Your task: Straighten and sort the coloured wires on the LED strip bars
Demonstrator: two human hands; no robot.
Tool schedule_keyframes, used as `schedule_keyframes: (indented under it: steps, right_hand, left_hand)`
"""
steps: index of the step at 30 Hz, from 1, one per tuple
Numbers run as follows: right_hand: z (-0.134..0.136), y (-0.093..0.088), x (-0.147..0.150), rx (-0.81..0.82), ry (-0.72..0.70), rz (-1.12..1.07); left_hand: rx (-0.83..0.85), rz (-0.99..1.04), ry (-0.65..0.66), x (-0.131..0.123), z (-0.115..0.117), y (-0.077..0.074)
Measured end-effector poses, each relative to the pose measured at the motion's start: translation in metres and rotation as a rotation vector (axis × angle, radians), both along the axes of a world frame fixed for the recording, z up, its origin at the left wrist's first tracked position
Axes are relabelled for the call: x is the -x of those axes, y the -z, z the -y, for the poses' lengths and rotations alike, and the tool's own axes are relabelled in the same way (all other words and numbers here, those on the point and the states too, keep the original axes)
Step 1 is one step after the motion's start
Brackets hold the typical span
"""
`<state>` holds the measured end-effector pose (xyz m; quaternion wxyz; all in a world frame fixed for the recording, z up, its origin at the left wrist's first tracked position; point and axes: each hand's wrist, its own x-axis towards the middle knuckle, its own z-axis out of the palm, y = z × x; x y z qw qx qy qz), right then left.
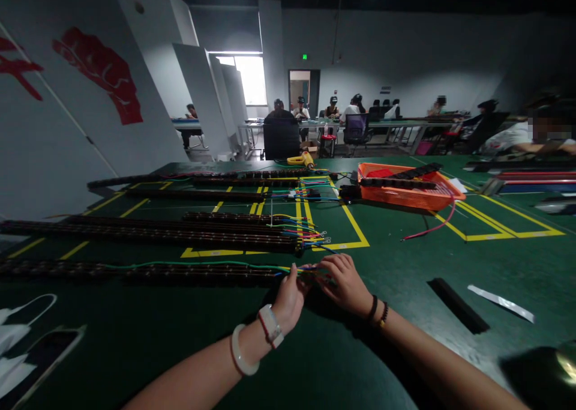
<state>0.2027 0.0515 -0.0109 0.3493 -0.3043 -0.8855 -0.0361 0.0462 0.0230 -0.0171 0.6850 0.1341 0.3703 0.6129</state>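
While both hands work close together at the near middle of the green table [382,356], the left hand [290,299] pinches a cluster of coloured wires [282,269] between thumb and fingers, and the right hand [344,281] grips the same cluster just to the right, its fingertips partly hidden. The wires come out at the right end of the nearest black cable chain [193,275], which stretches away to the left; a green wire [193,263] lies along its top.

Farther off, more cable chains [202,233] lie side by side across yellow tape lines [357,230], which carry small pale labels [344,246] too small to read. An orange basket [405,198] sits at far right, and a yellow tool [306,159] lies at the far edge.

On the left wall, a red fist emblem [101,68] stands beside red strokes [20,68] cut off by the view's edge. Above the far doorway glows a green sign [305,57], its marking too small to make out.
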Motion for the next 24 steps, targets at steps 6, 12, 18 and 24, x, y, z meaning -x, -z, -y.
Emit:
schedule_keyframes:
  steps: [6, 12, 18, 24]
  right_hand:
    - [-0.001, 0.012, -0.023, -0.295, -0.26, 0.213]
    - [-0.003, 0.012, -0.028, -0.414, -0.345, 0.399]
    - [0.003, 0.01, -0.022, -0.287, -0.168, 0.119]
    - [-0.008, 0.009, -0.016, 0.105, 0.196, -0.126]
  left_hand:
    - [-0.038, 0.049, 0.261, 0.023, 0.004, 0.001]
    - [-0.019, 0.066, 0.281, 0.025, 0.005, 0.003]
    - [-0.059, 0.005, 0.275, 0.024, 0.013, -0.002]
    - [-0.077, -0.06, 0.323, 0.029, 0.021, 0.0]
